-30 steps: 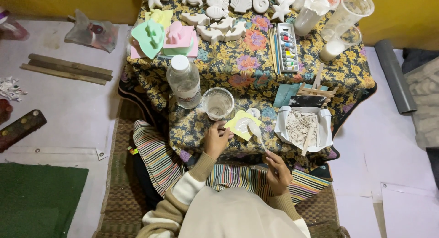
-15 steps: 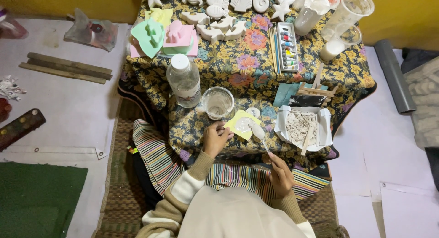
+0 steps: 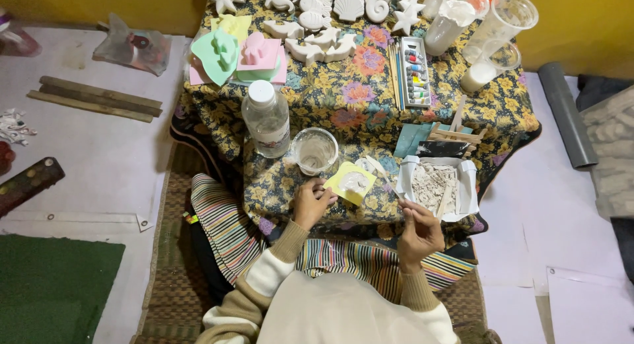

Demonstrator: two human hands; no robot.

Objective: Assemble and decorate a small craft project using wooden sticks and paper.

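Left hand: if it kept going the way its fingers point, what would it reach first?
The left hand points right and slightly away, already at the edge of the yellow mould, so probably that first.

Both hands low in front of the seated person.
The left hand [image 3: 312, 202] curls loosely, knuckles forward; the right hand [image 3: 417, 230] is raised, fingertips pinched together; both striped-cuffed forearms bend inward.

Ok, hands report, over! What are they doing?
Left hand on the yellow mould, steadying it. Right hand pinches a thin stick beside it. Cup and bottle close behind, tray to the right.
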